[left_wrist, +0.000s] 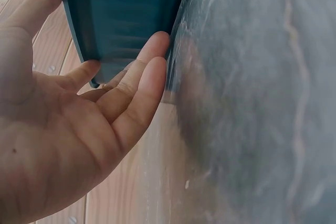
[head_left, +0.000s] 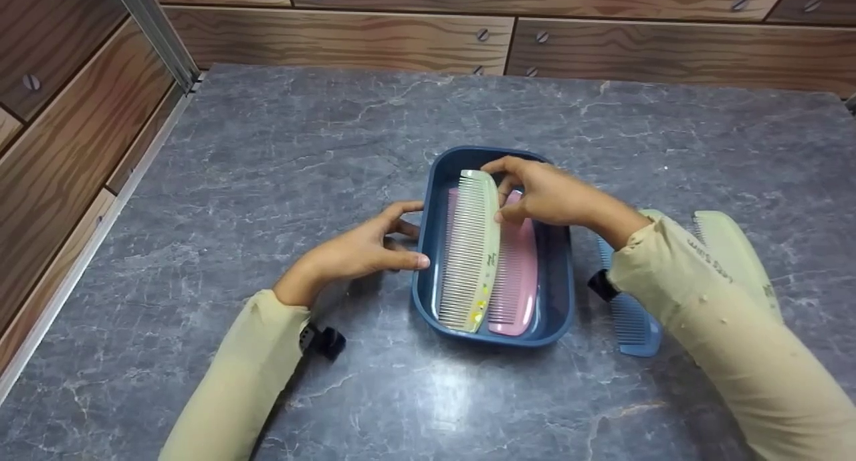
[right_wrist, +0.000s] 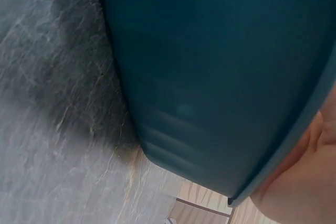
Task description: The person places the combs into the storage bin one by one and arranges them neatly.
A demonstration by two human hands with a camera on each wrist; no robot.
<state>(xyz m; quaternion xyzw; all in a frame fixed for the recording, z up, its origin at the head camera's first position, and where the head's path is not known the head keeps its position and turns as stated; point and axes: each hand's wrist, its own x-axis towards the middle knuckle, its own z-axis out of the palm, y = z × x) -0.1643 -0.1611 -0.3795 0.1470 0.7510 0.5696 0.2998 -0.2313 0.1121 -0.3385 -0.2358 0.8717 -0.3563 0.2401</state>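
Note:
A dark blue plastic basin [head_left: 421,294] stands on the table in the head view. Inside it lie a pale green comb [head_left: 478,260] with yellow flower marks, a pink comb [head_left: 525,273] to its right and another pink comb [head_left: 452,203], mostly hidden beneath the green one. My right hand [head_left: 545,192] reaches over the far right rim, thumb and fingers curled at the upper spine of the green comb, holding it there. With extended fingers, my left hand [head_left: 361,247] touches the basin's left wall; the left wrist view shows its fingertips [left_wrist: 156,43] against the side.
Right of the basin, partly under my right forearm, lie a blue comb [head_left: 635,327] and a pale green comb [head_left: 735,243]; a bit of another green one [head_left: 650,213] shows behind the sleeve. Wood-patterned panels [head_left: 334,43] border the marbled grey table [head_left: 321,133].

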